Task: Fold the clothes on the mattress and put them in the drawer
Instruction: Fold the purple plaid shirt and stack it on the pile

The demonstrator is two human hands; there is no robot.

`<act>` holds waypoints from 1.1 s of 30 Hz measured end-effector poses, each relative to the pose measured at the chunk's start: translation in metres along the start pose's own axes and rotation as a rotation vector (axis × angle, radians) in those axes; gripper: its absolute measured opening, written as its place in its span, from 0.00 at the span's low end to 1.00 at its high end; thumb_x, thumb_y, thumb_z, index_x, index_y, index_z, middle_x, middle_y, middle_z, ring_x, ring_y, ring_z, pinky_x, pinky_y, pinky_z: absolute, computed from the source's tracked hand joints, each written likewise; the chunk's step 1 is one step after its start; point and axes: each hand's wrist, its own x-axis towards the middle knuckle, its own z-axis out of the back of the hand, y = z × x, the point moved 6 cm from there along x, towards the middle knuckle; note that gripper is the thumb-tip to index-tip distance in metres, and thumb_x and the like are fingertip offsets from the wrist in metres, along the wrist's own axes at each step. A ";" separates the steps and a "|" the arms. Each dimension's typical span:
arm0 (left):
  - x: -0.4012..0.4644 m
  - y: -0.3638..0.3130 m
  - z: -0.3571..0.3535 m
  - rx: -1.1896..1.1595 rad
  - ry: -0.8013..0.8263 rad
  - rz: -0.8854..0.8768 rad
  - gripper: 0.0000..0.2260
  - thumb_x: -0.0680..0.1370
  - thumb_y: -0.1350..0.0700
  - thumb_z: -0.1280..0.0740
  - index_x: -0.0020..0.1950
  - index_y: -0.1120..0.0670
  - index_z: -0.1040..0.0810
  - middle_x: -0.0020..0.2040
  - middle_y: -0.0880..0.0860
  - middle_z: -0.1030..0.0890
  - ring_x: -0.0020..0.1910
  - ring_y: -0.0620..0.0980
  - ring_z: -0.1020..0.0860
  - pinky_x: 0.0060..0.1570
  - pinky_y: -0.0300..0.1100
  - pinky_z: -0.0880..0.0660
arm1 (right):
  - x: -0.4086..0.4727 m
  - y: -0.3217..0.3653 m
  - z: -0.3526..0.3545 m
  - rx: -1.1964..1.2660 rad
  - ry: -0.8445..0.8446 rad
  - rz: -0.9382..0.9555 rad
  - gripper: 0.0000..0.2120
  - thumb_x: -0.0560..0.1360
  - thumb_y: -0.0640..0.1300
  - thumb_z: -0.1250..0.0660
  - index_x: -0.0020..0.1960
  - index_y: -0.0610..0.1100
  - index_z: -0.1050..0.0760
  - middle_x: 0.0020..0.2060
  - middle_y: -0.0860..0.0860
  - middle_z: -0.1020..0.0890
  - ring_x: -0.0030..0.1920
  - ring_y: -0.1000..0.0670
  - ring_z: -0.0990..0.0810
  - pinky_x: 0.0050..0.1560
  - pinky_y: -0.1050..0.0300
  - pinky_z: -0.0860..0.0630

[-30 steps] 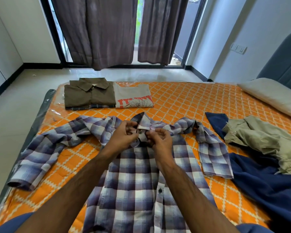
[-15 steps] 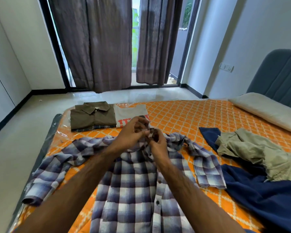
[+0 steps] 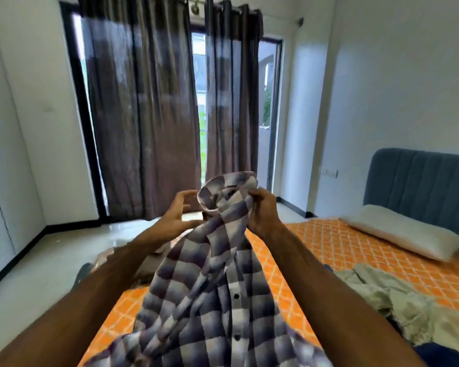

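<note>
A blue-and-white plaid shirt (image 3: 210, 292) hangs in the air above the orange patterned mattress (image 3: 329, 242), lifted by its collar. My right hand (image 3: 263, 210) grips the collar's right side. My left hand (image 3: 178, 215) is beside the collar's left side with fingers spread and curved; its thumb lies against the cloth below the collar. The shirt's body drapes down between my forearms, its buttons showing. An olive-green garment (image 3: 398, 298) lies crumpled on the mattress to the right, with a dark blue cloth (image 3: 440, 353) at the lower right corner.
A white pillow (image 3: 406, 231) lies against the blue padded headboard (image 3: 424, 181) on the right. Brown curtains (image 3: 143, 115) hang over a glass door ahead. Pale floor (image 3: 37, 274) runs along the mattress's left side. Folded clothes behind my left arm are mostly hidden.
The shirt has been lifted off the mattress by its collar, and my view has tilted up toward the curtains. My left hand's fingers have spread away from the collar.
</note>
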 end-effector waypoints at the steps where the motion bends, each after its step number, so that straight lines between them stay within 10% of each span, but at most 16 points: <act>1: 0.004 -0.001 -0.002 -0.008 0.037 -0.001 0.35 0.71 0.53 0.22 0.72 0.50 0.38 0.70 0.52 0.27 0.71 0.49 0.28 0.65 0.45 0.26 | 0.000 0.013 -0.008 -0.012 0.018 0.005 0.12 0.74 0.38 0.44 0.41 0.36 0.23 0.36 0.40 0.18 0.39 0.41 0.19 0.51 0.48 0.23; 9: 0.016 -0.083 -0.006 -0.396 -0.036 -0.111 0.42 0.56 0.42 0.16 0.65 0.50 0.27 0.56 0.47 0.15 0.54 0.42 0.18 0.48 0.37 0.21 | 0.011 0.076 -0.063 -0.163 0.108 0.002 0.22 0.58 0.47 0.32 0.49 0.36 0.22 0.45 0.39 0.22 0.43 0.39 0.22 0.50 0.49 0.23; 14: 0.024 -0.140 0.006 -0.310 -0.200 -0.319 0.13 0.76 0.57 0.26 0.58 0.55 0.22 0.52 0.51 0.15 0.53 0.48 0.17 0.50 0.41 0.20 | 0.013 0.099 -0.056 -0.278 0.125 -0.011 0.21 0.79 0.42 0.44 0.37 0.35 0.18 0.33 0.40 0.17 0.33 0.44 0.17 0.35 0.56 0.18; 16: 0.028 -0.165 0.021 -0.168 -0.310 -0.386 0.04 0.79 0.55 0.29 0.52 0.51 0.22 0.46 0.49 0.17 0.46 0.39 0.19 0.46 0.34 0.24 | 0.015 0.103 -0.052 -0.386 0.151 0.009 0.17 0.79 0.44 0.40 0.50 0.33 0.17 0.43 0.38 0.15 0.42 0.44 0.15 0.45 0.53 0.17; 19: 0.041 -0.184 0.046 0.131 -0.453 -0.344 0.08 0.79 0.52 0.29 0.43 0.49 0.26 0.39 0.45 0.22 0.36 0.34 0.25 0.36 0.28 0.31 | 0.022 0.099 -0.031 -0.656 0.090 0.074 0.19 0.81 0.47 0.36 0.64 0.33 0.24 0.56 0.38 0.18 0.52 0.45 0.19 0.49 0.57 0.22; 24: 0.061 -0.192 0.056 0.353 -0.534 -0.307 0.18 0.79 0.46 0.30 0.36 0.55 0.28 0.32 0.48 0.26 0.29 0.40 0.30 0.29 0.33 0.34 | -0.002 0.071 -0.008 -0.674 0.274 0.043 0.27 0.75 0.67 0.35 0.60 0.45 0.25 0.40 0.54 0.18 0.36 0.56 0.21 0.35 0.63 0.27; 28: 0.061 -0.203 0.064 0.373 -0.656 -0.278 0.21 0.80 0.47 0.31 0.32 0.54 0.35 0.28 0.48 0.32 0.28 0.43 0.35 0.28 0.33 0.36 | -0.026 0.042 0.010 -0.979 0.351 0.258 0.26 0.74 0.46 0.23 0.67 0.47 0.30 0.56 0.52 0.19 0.55 0.55 0.18 0.54 0.61 0.20; 33: 0.062 -0.190 0.067 0.229 -0.576 -0.230 0.22 0.78 0.45 0.30 0.40 0.63 0.27 0.34 0.52 0.27 0.33 0.46 0.31 0.34 0.42 0.32 | -0.020 0.006 0.050 -1.207 0.309 0.329 0.09 0.77 0.44 0.27 0.56 0.42 0.18 0.49 0.47 0.14 0.53 0.50 0.16 0.57 0.47 0.20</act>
